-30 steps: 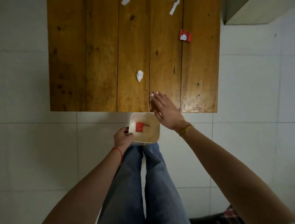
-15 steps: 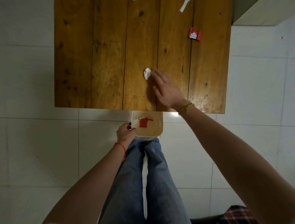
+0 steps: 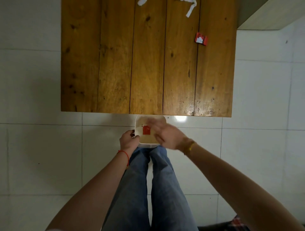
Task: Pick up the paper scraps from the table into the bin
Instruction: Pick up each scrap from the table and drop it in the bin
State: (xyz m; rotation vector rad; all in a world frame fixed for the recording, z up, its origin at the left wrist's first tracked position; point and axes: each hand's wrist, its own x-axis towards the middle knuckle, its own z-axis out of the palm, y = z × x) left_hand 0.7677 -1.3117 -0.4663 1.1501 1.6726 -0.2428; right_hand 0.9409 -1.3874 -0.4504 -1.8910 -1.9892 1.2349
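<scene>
- Because the right hand (image 3: 166,136) is motion-blurred over the bin (image 3: 148,145), I cannot tell whether its fingers are closed on a scrap or spread; if one is being let go from this height, it could drift past the rim to the floor tiles (image 3: 49,148).
- While the left hand (image 3: 127,140) is clamped on the bin's rim at the 9 o'clock side, holding it just off the table (image 3: 115,66) edge, any tilt would spill the red scrap (image 3: 146,130) already lying inside.
- The scraps not yet collected lie far across the table: a red-and-white scrap (image 3: 201,39) toward 1 o'clock, a white strip (image 3: 190,9) near 12 o'clock, and a white bit (image 3: 142,2) cut off by the frame's top edge.
- Reaching that far with the bin kept at the near edge means a long carry back, so light paper may slip from the fingers.
- The strip may tear or drag.
</scene>
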